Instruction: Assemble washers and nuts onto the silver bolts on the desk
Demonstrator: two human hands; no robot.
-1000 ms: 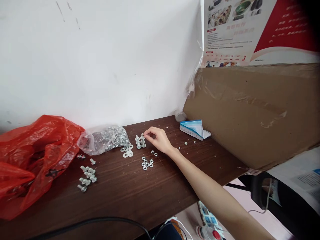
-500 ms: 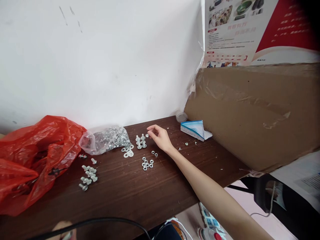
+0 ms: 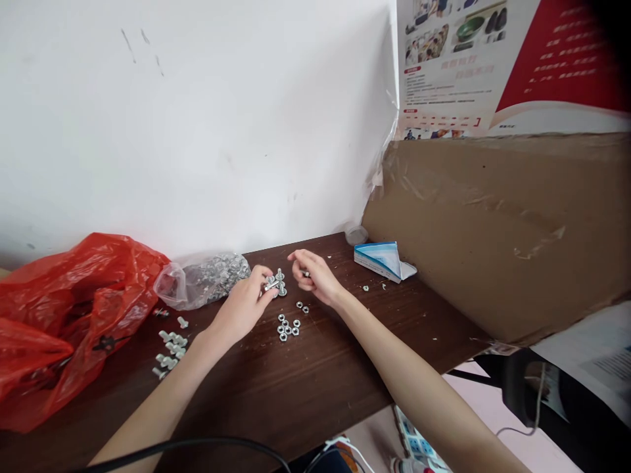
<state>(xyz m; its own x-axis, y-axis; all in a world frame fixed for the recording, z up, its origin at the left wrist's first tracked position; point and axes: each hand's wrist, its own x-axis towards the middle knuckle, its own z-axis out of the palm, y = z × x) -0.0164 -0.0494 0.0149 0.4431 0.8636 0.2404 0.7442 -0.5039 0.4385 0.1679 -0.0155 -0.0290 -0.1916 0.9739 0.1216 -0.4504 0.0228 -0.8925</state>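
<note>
My left hand (image 3: 245, 303) reaches over the dark table, its thumb and fingers closed on a bolt (image 3: 271, 286) that lies sideways between them. Just beyond stand several upright bolts with washers (image 3: 280, 282), partly hidden by that hand. To their right is my right hand (image 3: 316, 277), its fingers curled in. A small metal piece (image 3: 306, 273) shows among those fingers; its kind is too small to tell. Several loose hex nuts (image 3: 288, 330) lie nearer me, below both hands. The flat washers are hidden behind my left hand.
Several bolts (image 3: 172, 345) lie at the left, beside a red plastic bag (image 3: 98, 295). A clear bag of metal hardware (image 3: 211, 272) rests against the white wall. A blue-and-white box (image 3: 379, 259) sits at the back right, near a cardboard panel (image 3: 493, 210). A black cable (image 3: 197, 443) crosses the front.
My left hand has come up from the bottom edge to the upright bolts, bringing a bolt. My right hand's fingers have curled, and the small piece by its fingertips has left the table.
</note>
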